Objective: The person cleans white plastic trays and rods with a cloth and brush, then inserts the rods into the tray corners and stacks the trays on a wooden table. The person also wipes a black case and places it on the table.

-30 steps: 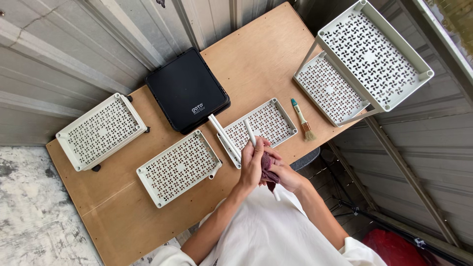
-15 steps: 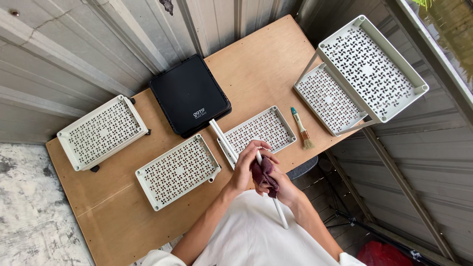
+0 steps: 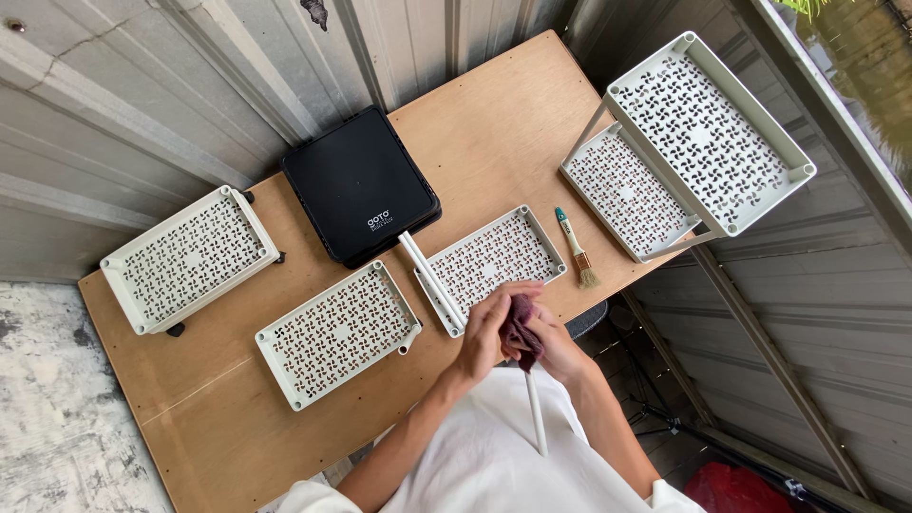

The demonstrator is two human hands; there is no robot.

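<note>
**Both hands wrapped round a cloth and a white rod at the desk edge**

The fingers [image 3: 499,306] of the left hand [image 3: 484,332] curl tight over a dark maroon cloth [image 3: 520,334], and the right hand [image 3: 560,347] closes on the same cloth from the other side. Gripped inside the cloth is a slim white rod [image 3: 537,413], whose free end points down toward the person's white shirt [image 3: 494,456]. Both hands hover just off the near edge of the wooden desk [image 3: 494,142], close to the middle perforated tray [image 3: 489,261].

A second white rod [image 3: 432,280] lies along that tray's left side. Just to the right sits a small paintbrush [image 3: 575,249], and beyond it a two-tier tray rack [image 3: 689,142]. To the left lie another loose tray [image 3: 337,332], a black flat case [image 3: 359,185] and a tray on small wheels [image 3: 190,256].

As I see it, the risk is the rod slipping through the cloth: it is held near one end only, off the desk, so a loose grip could drop it to the floor. A wide swing of its free end could also knock the paintbrush off the edge.
</note>
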